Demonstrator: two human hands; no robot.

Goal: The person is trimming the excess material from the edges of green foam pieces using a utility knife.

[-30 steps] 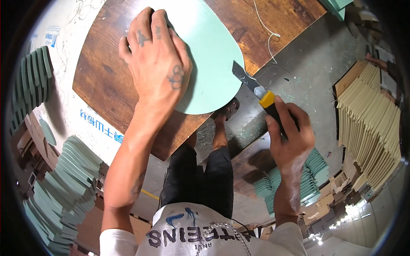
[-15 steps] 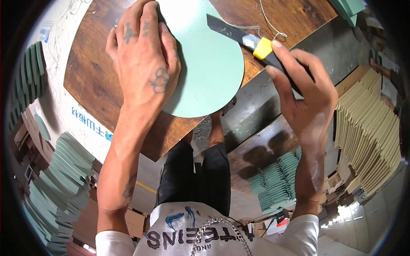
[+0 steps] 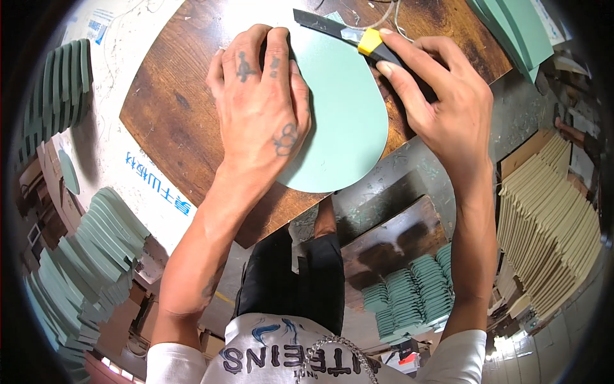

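A pale green rounded panel (image 3: pixel 342 128) lies on a brown wood-grain board (image 3: pixel 173 96), its near end reaching past the board's edge. My left hand (image 3: pixel 262 102) rests palm down over the panel's left side, its fingers pointing away from me and slightly bent. The panel's left edge is hidden under it. In my right hand (image 3: pixel 451 99) is a utility knife (image 3: pixel 369 43) with a yellow slider part and a long dark blade out. Its blade points to the far left, over the far part of the panel. Whether the blade touches the panel, I cannot tell.
Thin pale offcut strips (image 3: pixel 393 16) curl beyond the knife. Green sheets (image 3: pixel 518 32) stand at the far right. Stacks of green pieces (image 3: pixel 96 256) are at the left, more green stacks (image 3: pixel 409 294) below right, and a tall beige stack (image 3: pixel 543 217) at the right.
The knife has moved left and away relative to the panel, still in my right hand. My left hand has come a little nearer and to the right. The whole view has shifted slightly.
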